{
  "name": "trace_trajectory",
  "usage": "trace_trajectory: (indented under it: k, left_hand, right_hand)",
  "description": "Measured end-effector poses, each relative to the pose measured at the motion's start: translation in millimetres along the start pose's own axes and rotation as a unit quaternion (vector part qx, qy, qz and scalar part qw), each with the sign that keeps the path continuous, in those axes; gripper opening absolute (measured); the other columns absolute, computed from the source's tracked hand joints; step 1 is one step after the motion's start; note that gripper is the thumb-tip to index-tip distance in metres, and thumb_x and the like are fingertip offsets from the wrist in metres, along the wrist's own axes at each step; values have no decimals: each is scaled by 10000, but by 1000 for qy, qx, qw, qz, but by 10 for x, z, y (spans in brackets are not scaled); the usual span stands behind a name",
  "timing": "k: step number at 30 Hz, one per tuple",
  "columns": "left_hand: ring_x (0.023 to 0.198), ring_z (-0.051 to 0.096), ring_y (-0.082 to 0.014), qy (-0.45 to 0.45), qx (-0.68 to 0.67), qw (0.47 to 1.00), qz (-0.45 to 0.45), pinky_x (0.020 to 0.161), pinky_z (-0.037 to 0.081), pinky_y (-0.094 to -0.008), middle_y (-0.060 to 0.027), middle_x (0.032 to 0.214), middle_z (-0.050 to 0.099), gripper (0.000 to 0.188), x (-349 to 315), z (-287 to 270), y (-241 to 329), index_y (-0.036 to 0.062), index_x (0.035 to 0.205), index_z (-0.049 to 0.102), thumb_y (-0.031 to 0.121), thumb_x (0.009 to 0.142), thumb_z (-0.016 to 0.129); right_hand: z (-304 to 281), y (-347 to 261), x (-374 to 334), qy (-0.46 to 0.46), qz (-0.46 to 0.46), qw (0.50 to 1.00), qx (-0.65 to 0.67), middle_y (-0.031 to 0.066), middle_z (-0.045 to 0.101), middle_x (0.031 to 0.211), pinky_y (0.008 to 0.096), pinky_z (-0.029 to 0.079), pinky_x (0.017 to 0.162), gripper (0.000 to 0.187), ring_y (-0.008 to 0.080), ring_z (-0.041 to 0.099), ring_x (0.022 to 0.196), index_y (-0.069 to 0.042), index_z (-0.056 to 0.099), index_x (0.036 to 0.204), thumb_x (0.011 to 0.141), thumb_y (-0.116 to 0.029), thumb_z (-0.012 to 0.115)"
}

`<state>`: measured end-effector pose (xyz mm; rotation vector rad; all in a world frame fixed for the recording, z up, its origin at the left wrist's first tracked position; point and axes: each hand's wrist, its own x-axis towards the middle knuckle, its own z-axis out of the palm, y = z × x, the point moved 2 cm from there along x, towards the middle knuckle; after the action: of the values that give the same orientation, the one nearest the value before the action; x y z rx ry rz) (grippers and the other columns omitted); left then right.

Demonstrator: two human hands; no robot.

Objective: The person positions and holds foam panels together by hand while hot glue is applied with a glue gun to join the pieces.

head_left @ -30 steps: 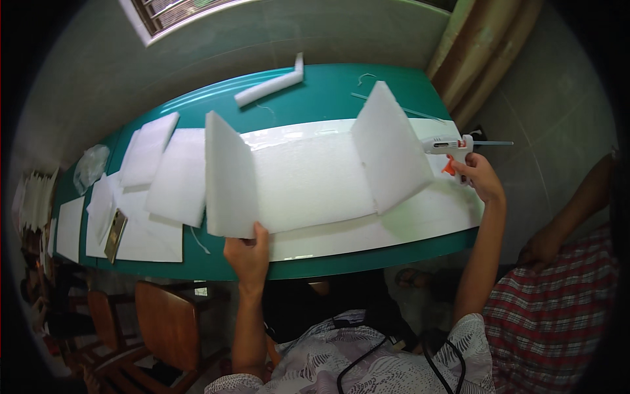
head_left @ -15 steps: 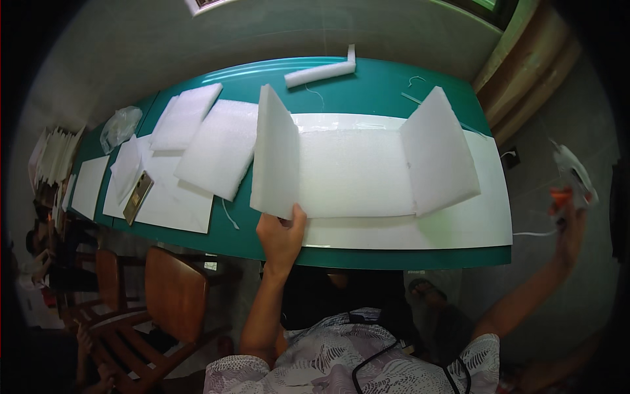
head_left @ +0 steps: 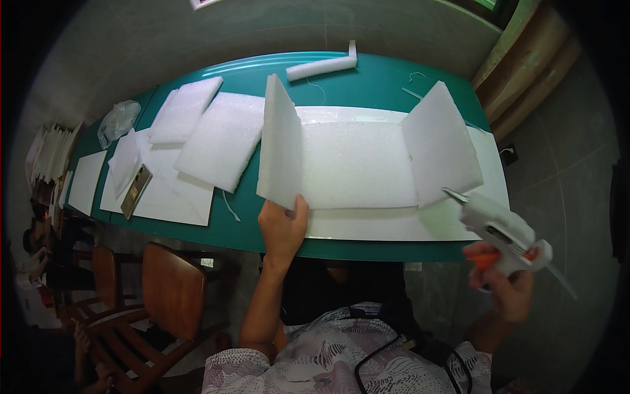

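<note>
Rising in two end panels from a flat base, the white foam piece (head_left: 357,164) looks grainy — it lies on a white board (head_left: 367,226) on the green table (head_left: 367,251). The left hand (head_left: 283,226) clamps its fingers on the left panel's near corner; the right hand (head_left: 510,289) wraps its fingers round a glue gun (head_left: 492,217), nozzle near the right panel. Small lettering marks the patterned shirt (head_left: 315,368).

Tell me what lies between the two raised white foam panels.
In the head view, a flat white foam sheet spans the stretch between the left panel and the right panel.
</note>
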<state>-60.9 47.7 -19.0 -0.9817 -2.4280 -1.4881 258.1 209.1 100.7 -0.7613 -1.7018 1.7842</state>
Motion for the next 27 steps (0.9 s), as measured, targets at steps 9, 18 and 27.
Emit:
trace_trajectory:
  k: [9,18,27]
  left_hand:
    - [829,677,-287,-45,2,999,2,630,534,-385,-194,969,660,463,106,-307,335,-52,1201,520,139,831,724]
    - [798,718,-262,31,-10,989,141,627,583,-321,-207,1007,676,460,370,-346,480,-11,1298,446,64,887,639]
    - [800,722,-268,23,20,998,61,686,600,-349,-211,977,685,456,342,-307,480,-6,1311,437,46,893,612]
  right_hand:
    - [912,406,712,-177,152,972,-22,73,634,1025,255,483,695,279,107,565,757,-4,591,1171,937,-156,596]
    - [1051,687,1090,-238,160,955,-81,98,626,964,290,514,711,389,129,610,768,39,537,1221,938,-222,596]
    - [1233,842,1194,-276,159,947,-39,55,607,885,267,480,675,366,104,576,726,45,527,1252,959,-173,545]
